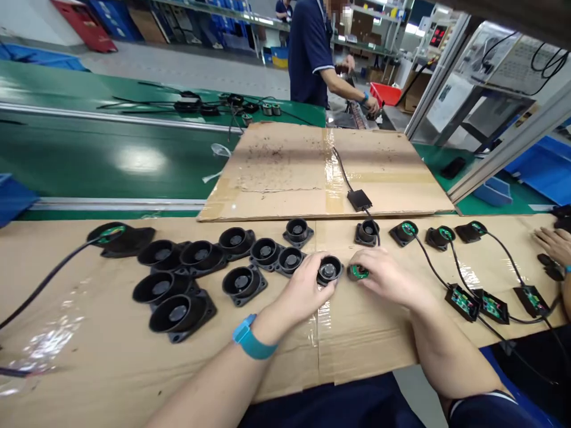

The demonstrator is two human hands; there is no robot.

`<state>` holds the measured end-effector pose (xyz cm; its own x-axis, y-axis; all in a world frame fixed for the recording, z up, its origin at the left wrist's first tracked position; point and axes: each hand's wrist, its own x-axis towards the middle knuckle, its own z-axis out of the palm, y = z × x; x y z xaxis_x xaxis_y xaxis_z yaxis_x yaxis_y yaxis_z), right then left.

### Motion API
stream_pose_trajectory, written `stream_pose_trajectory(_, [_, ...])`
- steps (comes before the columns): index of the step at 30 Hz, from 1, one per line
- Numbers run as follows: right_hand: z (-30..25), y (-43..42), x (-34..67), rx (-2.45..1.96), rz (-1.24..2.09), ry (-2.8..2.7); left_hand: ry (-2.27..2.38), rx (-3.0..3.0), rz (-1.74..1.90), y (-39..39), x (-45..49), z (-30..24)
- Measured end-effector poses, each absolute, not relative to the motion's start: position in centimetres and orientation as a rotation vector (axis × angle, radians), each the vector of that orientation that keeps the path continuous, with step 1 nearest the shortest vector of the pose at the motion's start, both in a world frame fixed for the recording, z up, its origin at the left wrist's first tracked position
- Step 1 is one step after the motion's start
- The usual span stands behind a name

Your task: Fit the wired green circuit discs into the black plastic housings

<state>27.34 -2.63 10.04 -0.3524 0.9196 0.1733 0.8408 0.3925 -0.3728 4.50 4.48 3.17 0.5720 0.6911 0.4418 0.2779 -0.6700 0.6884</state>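
My left hand (pixel 303 289), with a teal band on its wrist, is closed round a black round housing (pixel 330 270) with a square flange, its open cup facing up. Just to the right, my right hand (pixel 386 274) grips a small round part with a green circuit board (pixel 358 271); my fingers partly hide it. The two parts are close together but apart. Beyond my right hand stands another black housing (pixel 366 232), with a cable running from it to a black box (pixel 359 200). More empty black housings (pixel 241 282) lie left of my left hand.
Several housings with green boards (pixel 404 233) stand at the right, cabled to small open boxes (pixel 463 302). Another person's hand (pixel 553 245) rests at the right edge. A raised cardboard sheet (pixel 285 172) lies ahead. A co-worker (pixel 312 53) stands beyond the green bench (pixel 89 154).
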Motion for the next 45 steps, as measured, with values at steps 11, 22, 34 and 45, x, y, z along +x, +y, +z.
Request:
stream_pose_trajectory(11, [9.3,-2.8,26.8,-1.809,0.135,-2.286,0.814,2.247,0.96,4.3,4.6,2.7])
stream_pose_trajectory(22, [8.8,-3.6,22.3,-1.816,0.115,-2.401,1.023,2.226,1.26,5.4,5.4,0.9])
stream_pose_trajectory(34, [9.1,-3.9,22.0,-1.966,0.403,-2.081,0.956,2.255,1.12,6.1,4.6,-0.6])
stream_pose_trajectory(45, [7.2,-3.2,24.3,-1.393,-0.083,-1.64,0.931,2.209,1.171,5.8,4.9,0.7])
